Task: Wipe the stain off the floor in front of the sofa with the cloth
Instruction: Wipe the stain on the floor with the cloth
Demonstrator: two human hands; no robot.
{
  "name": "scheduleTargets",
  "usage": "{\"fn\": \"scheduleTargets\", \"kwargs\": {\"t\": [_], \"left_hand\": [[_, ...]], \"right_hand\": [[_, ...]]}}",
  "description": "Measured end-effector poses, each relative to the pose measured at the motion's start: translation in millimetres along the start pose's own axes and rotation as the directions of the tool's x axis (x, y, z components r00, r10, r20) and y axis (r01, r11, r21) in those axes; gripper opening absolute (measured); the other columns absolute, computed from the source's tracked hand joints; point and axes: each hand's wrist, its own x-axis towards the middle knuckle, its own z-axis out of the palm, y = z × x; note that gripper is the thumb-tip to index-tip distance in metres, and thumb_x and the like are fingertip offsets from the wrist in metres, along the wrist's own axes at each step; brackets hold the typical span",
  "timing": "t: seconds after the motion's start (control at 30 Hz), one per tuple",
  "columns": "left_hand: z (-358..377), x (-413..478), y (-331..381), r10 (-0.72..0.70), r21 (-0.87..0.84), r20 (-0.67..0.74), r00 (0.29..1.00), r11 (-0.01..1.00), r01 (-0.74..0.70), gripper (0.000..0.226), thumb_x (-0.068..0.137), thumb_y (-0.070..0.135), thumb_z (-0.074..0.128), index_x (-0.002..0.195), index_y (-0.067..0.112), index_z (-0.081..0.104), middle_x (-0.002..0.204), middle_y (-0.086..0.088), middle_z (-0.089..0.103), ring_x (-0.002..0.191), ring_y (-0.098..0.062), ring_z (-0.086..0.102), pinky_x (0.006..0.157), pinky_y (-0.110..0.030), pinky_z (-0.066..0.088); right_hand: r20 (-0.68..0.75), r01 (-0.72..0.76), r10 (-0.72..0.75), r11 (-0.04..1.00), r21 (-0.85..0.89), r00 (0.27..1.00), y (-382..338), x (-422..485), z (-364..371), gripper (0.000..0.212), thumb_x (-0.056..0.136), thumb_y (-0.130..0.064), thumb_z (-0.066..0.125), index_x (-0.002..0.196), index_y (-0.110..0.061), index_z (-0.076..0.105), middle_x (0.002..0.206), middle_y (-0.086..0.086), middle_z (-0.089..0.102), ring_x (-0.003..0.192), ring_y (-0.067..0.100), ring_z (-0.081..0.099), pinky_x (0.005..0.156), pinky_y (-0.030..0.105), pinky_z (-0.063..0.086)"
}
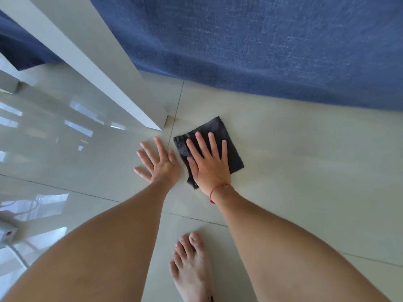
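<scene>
A dark grey square cloth (pixel 214 128) lies flat on the pale glossy floor tiles (pixel 305 171), just in front of the blue sofa (pixel 261 51). My right hand (pixel 208 164) presses down on the cloth with its palm flat and fingers spread; a red string circles the wrist. My left hand (pixel 160 164) rests flat on the bare tile right beside the cloth's left edge, fingers apart, holding nothing. No stain shows clearly on the tiles around the cloth; whatever lies beneath the cloth is hidden.
A white furniture leg (pixel 104 68) slants down to the floor just beyond my left hand's fingertips. My bare foot (pixel 192 264) stands on the tile near the bottom edge. A grey power strip (pixel 6 234) with its cord lies at the far left.
</scene>
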Motion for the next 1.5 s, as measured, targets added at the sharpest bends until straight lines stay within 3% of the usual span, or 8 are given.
{"fn": "scheduleTargets", "kwargs": {"t": [0.13, 0.33, 0.53, 0.77, 0.93, 1.1, 1.23, 1.5], "left_hand": [[-2.2, -0.9, -2.1, 0.010, 0.003, 0.027, 1.000, 1.000, -0.010, 0.058, 0.102, 0.041, 0.012, 0.151, 0.042, -0.018, 0.158, 0.003, -0.034, 0.145, -0.019, -0.031, 0.113, -0.052, -0.020], [-3.0, -0.4, -1.3, 0.013, -0.016, 0.030, 0.999, 1.000, -0.013, 0.058, 0.101, 0.040, 0.013, 0.151, 0.043, -0.015, 0.159, 0.003, -0.030, 0.146, -0.019, -0.028, 0.113, -0.052, -0.019], [-0.6, 0.8, -2.2, 0.021, -0.016, 0.023, 1.000, 1.000, -0.020, 0.057, 0.102, 0.041, 0.012, 0.151, 0.042, -0.017, 0.158, 0.003, -0.032, 0.146, -0.019, -0.030, 0.113, -0.053, -0.021], [-2.5, -1.4, -0.2, 0.006, -0.019, 0.026, 1.000, 1.000, -0.005, 0.058, 0.101, 0.040, 0.013, 0.151, 0.043, -0.015, 0.159, 0.004, -0.029, 0.147, -0.018, -0.028, 0.113, -0.052, -0.019], [-4.7, -5.9, 2.4, 0.015, -0.022, 0.001, 1.000, 1.000, -0.015, 0.057, 0.103, 0.040, 0.013, 0.153, 0.038, -0.013, 0.159, 0.002, -0.029, 0.147, -0.019, -0.028, 0.115, -0.051, -0.018], [26.0, -26.7, 27.9, 0.399, 0.101, -0.079, 0.913, 0.915, -0.391, 0.053, 0.104, 0.041, 0.014, 0.155, 0.037, -0.001, 0.163, 0.000, -0.018, 0.149, -0.021, -0.020, 0.114, -0.045, -0.019], [44.3, -28.3, 41.8, 0.368, 0.212, -0.007, 0.930, 0.909, -0.359, 0.056, 0.102, 0.044, 0.014, 0.154, 0.040, -0.008, 0.161, -0.002, -0.025, 0.148, -0.022, -0.024, 0.117, -0.049, -0.017], [40.5, -25.7, 44.9, 0.350, 0.221, 0.061, 0.935, 0.909, -0.354, 0.057, 0.102, 0.045, 0.017, 0.153, 0.041, -0.009, 0.160, -0.003, -0.027, 0.148, -0.022, -0.025, 0.115, -0.048, -0.017]], "right_hand": [[0.007, 0.142, -0.142, 0.989, -0.036, 0.990, 49.1, -13.8, -10.4, 0.047, 0.096, -0.041, 0.031, 0.139, -0.030, 0.045, 0.149, -0.007, 0.043, 0.140, 0.025, 0.037, 0.115, 0.048, 0.016], [-0.042, -0.297, 0.297, 0.955, 0.009, 0.954, 134.8, -3.9, -38.0, 0.050, 0.099, -0.043, 0.021, 0.148, -0.033, 0.028, 0.159, -0.009, 0.021, 0.148, 0.021, 0.014, 0.118, 0.049, 0.007], [-0.076, -0.487, 0.495, 0.867, 0.105, 0.866, 88.9, 16.0, -29.6, 0.051, 0.100, -0.042, 0.025, 0.150, -0.033, 0.019, 0.161, -0.005, 0.012, 0.149, 0.027, 0.001, 0.116, 0.055, -0.005], [-0.070, -0.176, 0.181, 0.982, 0.071, 0.981, 0.3, 10.4, -4.7, 0.049, 0.094, -0.042, 0.033, 0.141, -0.030, 0.042, 0.153, -0.001, 0.039, 0.142, 0.032, 0.031, 0.113, 0.055, 0.008], [-0.012, 0.061, -0.061, 0.998, 0.004, 0.998, 46.1, -22.2, -9.9, 0.047, 0.095, -0.040, 0.032, 0.140, -0.029, 0.045, 0.149, -0.006, 0.043, 0.141, 0.026, 0.036, 0.114, 0.047, 0.012], [-0.051, -0.312, 0.315, 0.948, 0.068, 0.948, 131.8, -45.2, -26.5, 0.052, 0.097, -0.044, 0.017, 0.147, -0.034, 0.028, 0.158, -0.012, 0.023, 0.148, 0.018, 0.014, 0.119, 0.043, 0.001], [-0.097, -0.564, 0.587, 0.804, 0.189, 0.804, 162.4, -44.5, -35.5, 0.048, 0.101, -0.041, 0.025, 0.148, -0.033, 0.025, 0.160, -0.008, 0.016, 0.150, 0.020, 0.005, 0.119, 0.048, -0.004], [-0.054, -0.518, 0.542, 0.823, 0.234, 0.838, 104.3, 7.4, -36.2, 0.051, 0.101, -0.040, 0.023, 0.151, -0.030, 0.018, 0.162, -0.005, 0.009, 0.149, 0.030, -0.006, 0.114, 0.057, -0.012]]}}
